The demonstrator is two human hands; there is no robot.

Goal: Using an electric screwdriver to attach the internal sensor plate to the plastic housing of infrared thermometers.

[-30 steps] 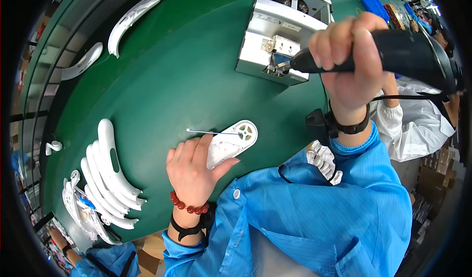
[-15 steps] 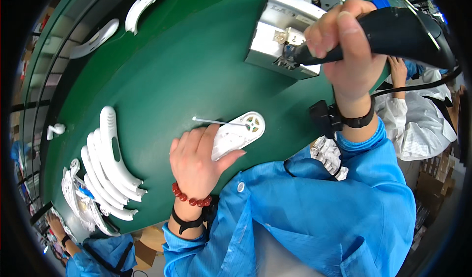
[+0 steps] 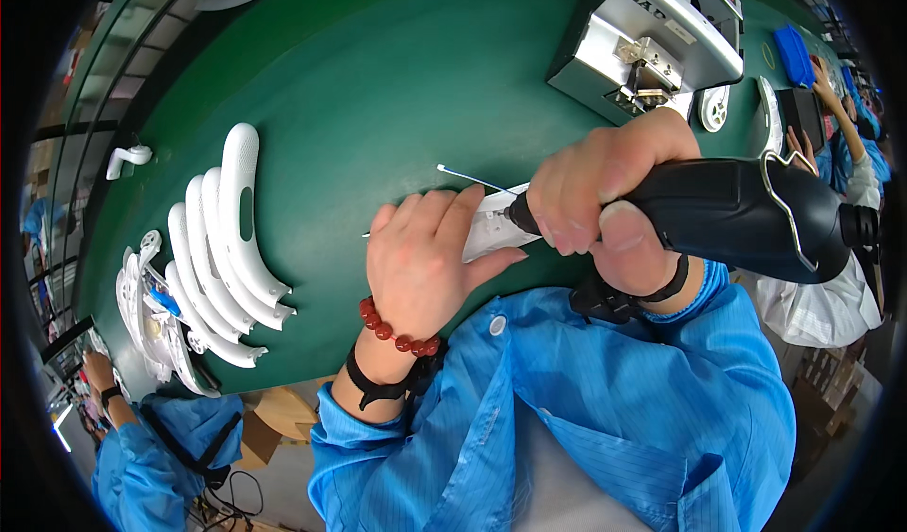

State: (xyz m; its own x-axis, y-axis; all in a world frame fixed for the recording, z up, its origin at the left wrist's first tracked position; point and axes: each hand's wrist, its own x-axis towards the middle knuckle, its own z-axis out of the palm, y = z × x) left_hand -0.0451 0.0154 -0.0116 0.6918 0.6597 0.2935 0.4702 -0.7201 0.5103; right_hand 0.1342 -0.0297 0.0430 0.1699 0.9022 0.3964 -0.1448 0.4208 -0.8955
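Note:
My left hand (image 3: 416,258) lies over a white elongated plastic housing part (image 3: 487,234), its thumb along the near edge and fingers across the far side, holding it against the table. In my right hand (image 3: 614,192) is a black electric screwdriver (image 3: 732,206), tilted almost level, its nose touching or just above the housing part. The fingers and the tool's nose hide the part's right end. A thin pale wire (image 3: 465,176) sticks out from the part past my left fingertips.
A metal screw feeder box (image 3: 694,45) stands at the far right. Several curved white shells (image 3: 241,182) lie side by side at the left, next to a pile of white parts (image 3: 151,315). A small white piece (image 3: 129,161) sits beyond them. Co-workers sit at both sides of the green table (image 3: 368,97).
My right hand has brought the screwdriver from the screw feeder down and left to the white housing part. My left hand still holds the part. The whole view has shifted.

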